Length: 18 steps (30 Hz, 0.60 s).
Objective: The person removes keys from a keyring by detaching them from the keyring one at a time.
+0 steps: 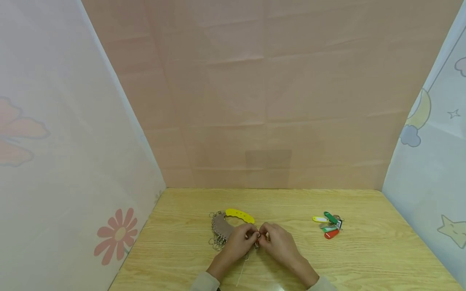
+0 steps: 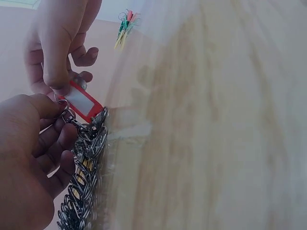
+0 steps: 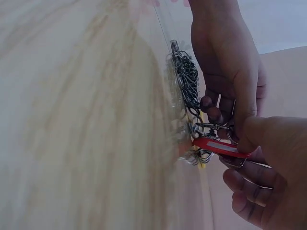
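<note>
On the wooden table lies a curved brown holder (image 1: 221, 226) with a yellow strip (image 1: 240, 215) and many metal clips and rings (image 2: 85, 177) along its edge. At its right end my left hand (image 1: 238, 240) pinches a small metal ring (image 2: 63, 103) on one of the clips. Close beside it, my right hand (image 1: 280, 244) pinches the end of a red key tag (image 3: 220, 146) with a pale label, between thumb and finger. The tag hangs right by that ring; fingertips hide whether the two are linked. A roundish metal piece (image 2: 80, 82) shows behind the tag.
To the right lies a bunch of keys with yellow, green and red tags (image 1: 330, 225). A thin pale cord (image 1: 240, 273) trails toward the table's front edge. Patterned panels (image 1: 120, 238) stand at both sides, a pinkish-brown sheet (image 1: 269, 101) behind.
</note>
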Motion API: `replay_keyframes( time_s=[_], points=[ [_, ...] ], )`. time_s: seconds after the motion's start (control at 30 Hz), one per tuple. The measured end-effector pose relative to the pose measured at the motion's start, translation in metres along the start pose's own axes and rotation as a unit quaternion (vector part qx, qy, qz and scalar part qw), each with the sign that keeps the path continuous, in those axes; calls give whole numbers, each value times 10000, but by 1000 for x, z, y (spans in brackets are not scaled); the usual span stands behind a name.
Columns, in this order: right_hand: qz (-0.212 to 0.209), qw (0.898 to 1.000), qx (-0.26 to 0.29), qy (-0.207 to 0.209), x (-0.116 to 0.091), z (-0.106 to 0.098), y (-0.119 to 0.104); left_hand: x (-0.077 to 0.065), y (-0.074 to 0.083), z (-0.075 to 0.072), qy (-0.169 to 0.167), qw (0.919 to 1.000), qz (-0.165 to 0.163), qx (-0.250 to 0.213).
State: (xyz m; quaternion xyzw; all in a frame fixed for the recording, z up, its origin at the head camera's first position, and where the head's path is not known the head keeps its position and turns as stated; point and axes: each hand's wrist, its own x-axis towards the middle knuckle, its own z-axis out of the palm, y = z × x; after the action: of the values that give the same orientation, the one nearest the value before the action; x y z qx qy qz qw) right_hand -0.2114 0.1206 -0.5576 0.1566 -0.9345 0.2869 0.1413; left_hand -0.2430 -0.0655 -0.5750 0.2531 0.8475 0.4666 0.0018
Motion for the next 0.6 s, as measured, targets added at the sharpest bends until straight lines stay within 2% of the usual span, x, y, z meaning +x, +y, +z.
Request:
replay_keyframes(
  time_s=[0.27,0.6],
  points=[
    [60,9999,25,118,1,2,2,0,0,1,-28,9999,-80,-73],
    [-16,9989,196,415,0,1,1,0,-4,1,-33,9999,49,-133]
  ],
)
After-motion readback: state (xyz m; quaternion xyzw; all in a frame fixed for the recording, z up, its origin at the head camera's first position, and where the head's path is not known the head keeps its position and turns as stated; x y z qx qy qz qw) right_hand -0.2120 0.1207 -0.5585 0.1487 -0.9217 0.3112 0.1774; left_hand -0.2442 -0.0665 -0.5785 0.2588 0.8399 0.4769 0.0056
